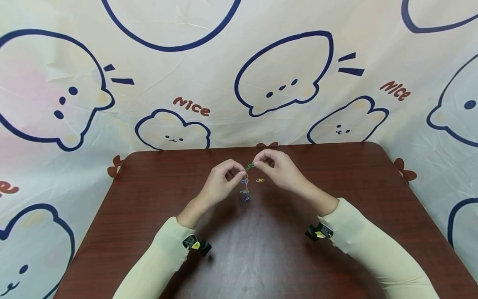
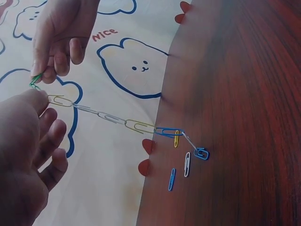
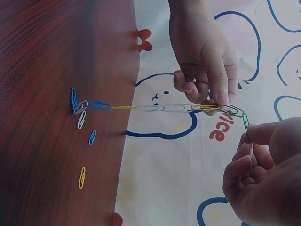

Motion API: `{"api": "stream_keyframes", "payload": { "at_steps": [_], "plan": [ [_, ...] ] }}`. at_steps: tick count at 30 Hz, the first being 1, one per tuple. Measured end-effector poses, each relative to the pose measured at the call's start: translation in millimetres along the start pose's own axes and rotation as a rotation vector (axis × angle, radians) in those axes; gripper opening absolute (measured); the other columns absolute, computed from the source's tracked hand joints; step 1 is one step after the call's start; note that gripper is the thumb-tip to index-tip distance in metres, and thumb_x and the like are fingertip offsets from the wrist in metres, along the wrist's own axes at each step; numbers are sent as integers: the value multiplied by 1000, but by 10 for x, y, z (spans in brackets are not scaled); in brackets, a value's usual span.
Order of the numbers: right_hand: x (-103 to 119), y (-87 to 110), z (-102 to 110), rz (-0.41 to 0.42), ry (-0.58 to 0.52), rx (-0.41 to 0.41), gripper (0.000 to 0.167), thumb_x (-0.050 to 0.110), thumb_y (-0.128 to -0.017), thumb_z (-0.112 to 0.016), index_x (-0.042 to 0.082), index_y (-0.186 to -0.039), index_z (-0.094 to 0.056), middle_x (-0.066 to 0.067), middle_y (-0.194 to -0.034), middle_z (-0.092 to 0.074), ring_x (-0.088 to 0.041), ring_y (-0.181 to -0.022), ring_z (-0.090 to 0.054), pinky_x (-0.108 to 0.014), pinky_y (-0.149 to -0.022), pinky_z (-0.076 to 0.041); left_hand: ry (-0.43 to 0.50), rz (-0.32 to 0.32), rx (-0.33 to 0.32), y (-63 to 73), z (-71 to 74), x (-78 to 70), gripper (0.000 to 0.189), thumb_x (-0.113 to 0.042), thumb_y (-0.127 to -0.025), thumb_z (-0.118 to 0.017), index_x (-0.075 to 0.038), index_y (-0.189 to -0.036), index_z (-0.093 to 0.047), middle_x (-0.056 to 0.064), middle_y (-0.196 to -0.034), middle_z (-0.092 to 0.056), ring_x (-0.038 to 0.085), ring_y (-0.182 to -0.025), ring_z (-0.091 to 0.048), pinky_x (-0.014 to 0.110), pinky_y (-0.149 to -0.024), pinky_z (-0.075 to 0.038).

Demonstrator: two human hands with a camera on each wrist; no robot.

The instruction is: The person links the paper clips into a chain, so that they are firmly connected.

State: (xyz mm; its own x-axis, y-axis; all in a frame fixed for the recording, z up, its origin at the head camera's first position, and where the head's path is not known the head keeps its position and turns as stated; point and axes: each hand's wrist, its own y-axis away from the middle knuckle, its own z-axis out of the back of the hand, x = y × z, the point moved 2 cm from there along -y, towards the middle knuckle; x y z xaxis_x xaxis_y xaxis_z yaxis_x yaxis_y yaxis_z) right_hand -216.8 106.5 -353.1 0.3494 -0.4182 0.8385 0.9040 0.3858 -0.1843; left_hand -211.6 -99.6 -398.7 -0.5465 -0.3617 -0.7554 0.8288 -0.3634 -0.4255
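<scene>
A chain of linked paper clips (image 3: 181,108) in yellow, white, blue and green hangs between the hands and the table. My left hand (image 1: 223,181) pinches the chain near its top, where a yellow clip meets a green paper clip (image 3: 233,111). Higher up, my right hand (image 1: 279,169) pinches the end of the green part between thumb and index finger. The green clips span the short gap between both hands' fingertips. At the chain's low end, a blue paper clip (image 2: 201,153) is right at the tabletop.
Beside the chain's lower end lie a loose yellow paper clip (image 1: 260,180), a white paper clip (image 2: 187,164) and a blue paper clip (image 2: 171,179). The dark wooden table (image 1: 239,257) ends at a patterned cloth (image 1: 224,74) behind it.
</scene>
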Motion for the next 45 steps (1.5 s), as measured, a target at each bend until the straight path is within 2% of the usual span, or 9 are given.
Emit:
{"api": "stream_keyframes", "payload": {
  "at_steps": [3,12,18,34,39,45],
  "plan": [
    [-5,10,-2,4,4,-3,7,13,-100,-66,8,-101,-70,-9,-90,-66,-22,-77,-54,-30,-66,-46,6,-1,3,3,-4,5,4,-8,-96,-71,-6,-100,-69,0,-90,-64,15,-76,-57,27,-68,-51],
    [-41,10,-22,9,17,-19,6,14,-100,-66,8,-100,-69,-14,-92,-67,-23,-76,-54,-30,-65,-46,50,-25,-20,-28,10,-20,9,-8,-95,-72,-6,-103,-69,3,-88,-64,16,-74,-57,27,-66,-50],
    [-39,8,-58,26,3,-27,7,13,-100,-67,7,-101,-69,-16,-91,-67,-23,-73,-55,-29,-63,-46,70,-9,-35,-67,24,-72,9,-10,-96,-71,-6,-104,-69,3,-89,-64,18,-71,-56,27,-63,-50],
    [-21,-17,-131,39,-25,-33,8,13,-98,-70,8,-105,-71,-4,-89,-66,-22,-75,-56,-27,-63,-48,44,-23,-94,-54,75,-71,4,-7,-97,-69,-4,-99,-70,4,-88,-64,17,-71,-56,26,-64,-49],
    [-112,-15,-105,15,-48,-43,11,14,-98,-69,8,-107,-72,-7,-92,-68,-23,-76,-58,-29,-64,-50,32,-12,-107,-40,116,-64,3,-6,-96,-70,-4,-99,-70,4,-88,-64,17,-72,-55,27,-65,-48],
    [-346,-25,-73,-3,-37,-74,16,14,-98,-70,3,-108,-72,-5,-91,-68,-22,-78,-59,-30,-67,-49,29,-3,-109,8,161,-55,4,-8,-97,-69,-5,-99,-70,3,-89,-64,17,-72,-55,27,-64,-48]
  ]
}}
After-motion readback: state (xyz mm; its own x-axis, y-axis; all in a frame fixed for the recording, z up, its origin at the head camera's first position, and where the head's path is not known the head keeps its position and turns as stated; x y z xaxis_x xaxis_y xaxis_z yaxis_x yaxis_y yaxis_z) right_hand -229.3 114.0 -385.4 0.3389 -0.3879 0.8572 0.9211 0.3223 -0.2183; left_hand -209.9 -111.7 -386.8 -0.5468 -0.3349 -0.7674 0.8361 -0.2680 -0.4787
